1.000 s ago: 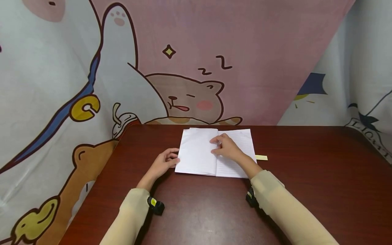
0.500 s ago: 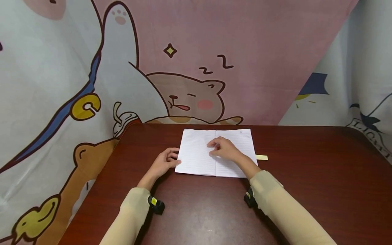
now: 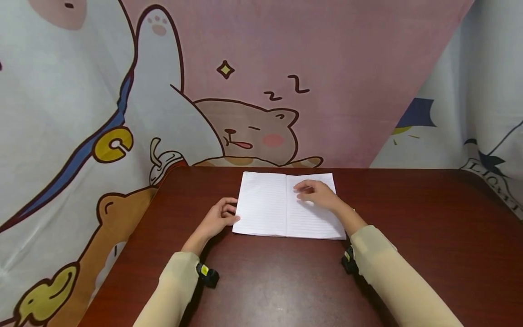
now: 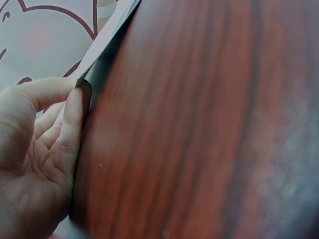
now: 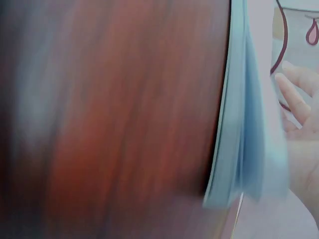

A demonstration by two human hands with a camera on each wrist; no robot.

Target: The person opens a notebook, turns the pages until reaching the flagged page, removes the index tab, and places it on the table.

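Note:
An open notebook [image 3: 261, 204] with white ruled pages lies on the table. My left hand [image 3: 216, 215] is at its left edge; in the left wrist view the thumb and a finger of that hand [image 4: 42, 134] pinch the notebook's edge [image 4: 102, 45]. Over the right page hovers my right hand [image 3: 320, 195], fingers loosely bent and apart, with nothing seen between them. In the right wrist view the notebook's page stack [image 5: 224, 144] stands slightly fanned, and the right hand [image 5: 301, 114] appears beyond the pages.
The dark red-brown wooden table [image 3: 278, 281] spreads out around the notebook. A cloth [image 3: 347, 68] printed with cartoon animals hangs behind and to the left of it. Each sleeve carries a small black wrist camera [image 3: 208, 274].
A blank-looking left page has given way to a ruled one. My right hand has moved right, from the centre fold onto the right page; the yellow tab has gone from sight. My left hand stays.

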